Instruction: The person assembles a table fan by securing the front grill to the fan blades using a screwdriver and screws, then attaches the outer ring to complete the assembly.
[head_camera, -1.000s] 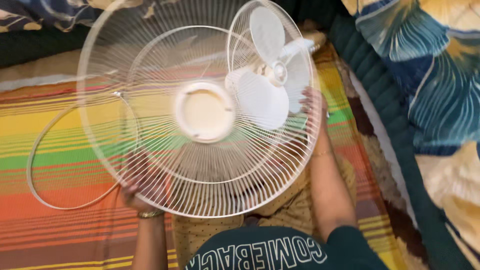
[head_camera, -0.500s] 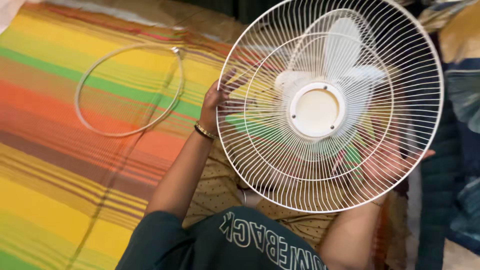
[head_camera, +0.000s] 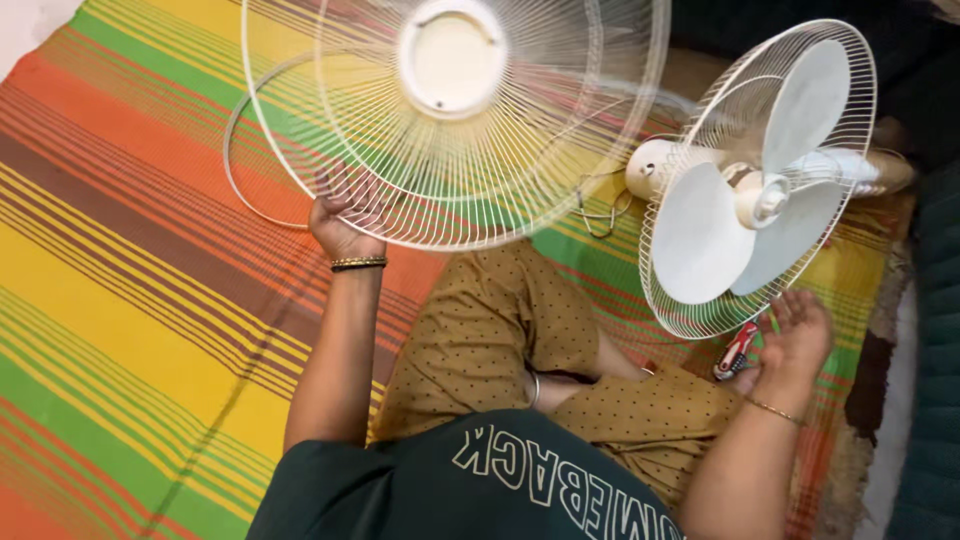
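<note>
The left hand (head_camera: 338, 228) grips the rim of the loose front fan grille (head_camera: 455, 120), now swung away to the left over the striped mat (head_camera: 120, 300). The right hand (head_camera: 795, 335), released and empty, hovers by a red-handled tool (head_camera: 737, 351). Beyond it, the fan (head_camera: 760, 190) lies uncovered, blades exposed, rim ring (head_camera: 245, 190) far left.

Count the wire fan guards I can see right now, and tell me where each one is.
2. The loose front guard is held up at its rim by the left hand over the striped mat. The rear guard sits on the fan behind the blades, above the right hand.
</note>
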